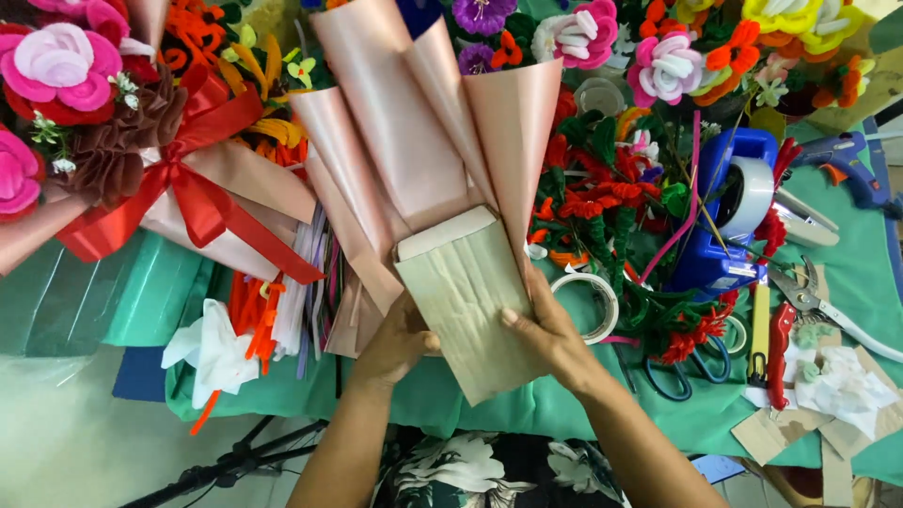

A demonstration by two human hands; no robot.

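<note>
Both hands grip a pink paper-wrapped bouquet (442, 160) at its beige base, center of green table (847, 273): left hand (395, 343) underneath-left, right hand (546, 334) w/ thumb on front. Tape roll (588, 306) just right.

A table (851, 273) covered with green cloth carries the things. On it lie a blue tape dispenser (729, 221), a roll of clear tape (591, 303), pliers (828, 306), a red-handled cutter (779, 353), blue-handled scissors (679, 374), a blue glue gun (842, 160), scraps of brown paper (781, 428), and a white cloth (214, 346) near the left.
</note>
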